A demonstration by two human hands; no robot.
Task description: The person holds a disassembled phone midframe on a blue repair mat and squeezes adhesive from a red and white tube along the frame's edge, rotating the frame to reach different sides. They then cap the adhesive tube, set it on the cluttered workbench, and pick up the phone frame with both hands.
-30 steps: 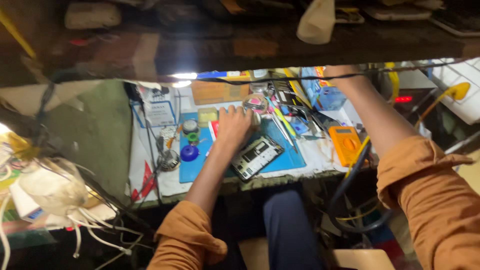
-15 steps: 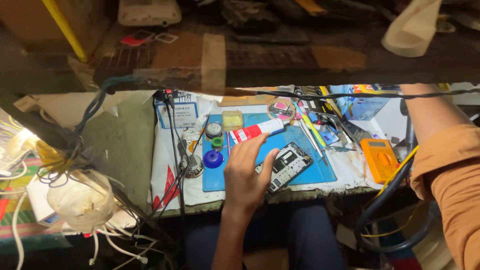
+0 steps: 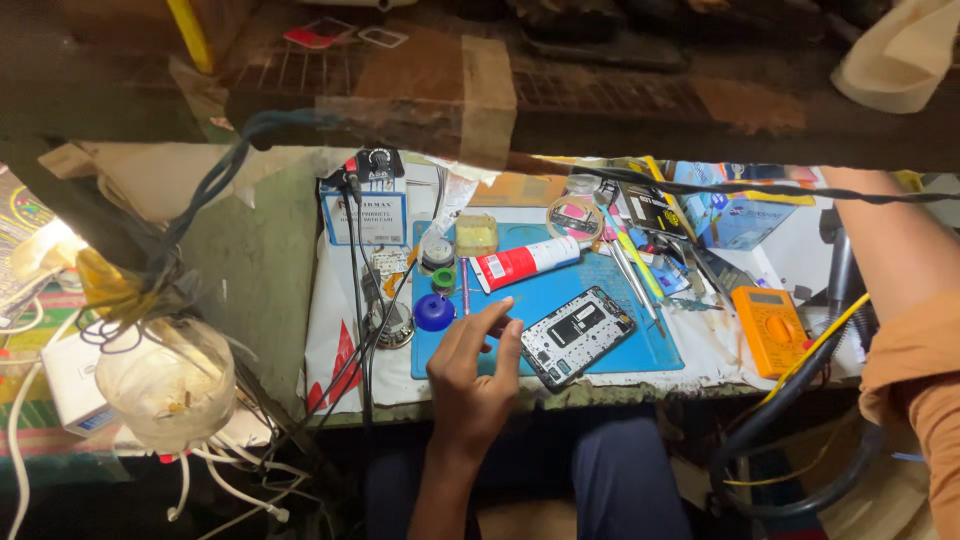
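One opened phone (image 3: 577,335) lies on one blue mat (image 3: 640,345) on the desk (image 3: 345,345), touched at its left end by the left hand (image 3: 472,375), fingers loose and holding nothing. One red-and-white tube (image 3: 525,264) lies above, one orange meter (image 3: 768,326) off right; right hand out of sight

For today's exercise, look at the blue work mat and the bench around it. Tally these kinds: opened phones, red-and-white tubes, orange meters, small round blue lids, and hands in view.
Opened phones: 1, opened phone on the blue mat
Red-and-white tubes: 1, tube
Orange meters: 1, meter
Small round blue lids: 1, blue lid
Hands in view: 1, left hand
Total: 5
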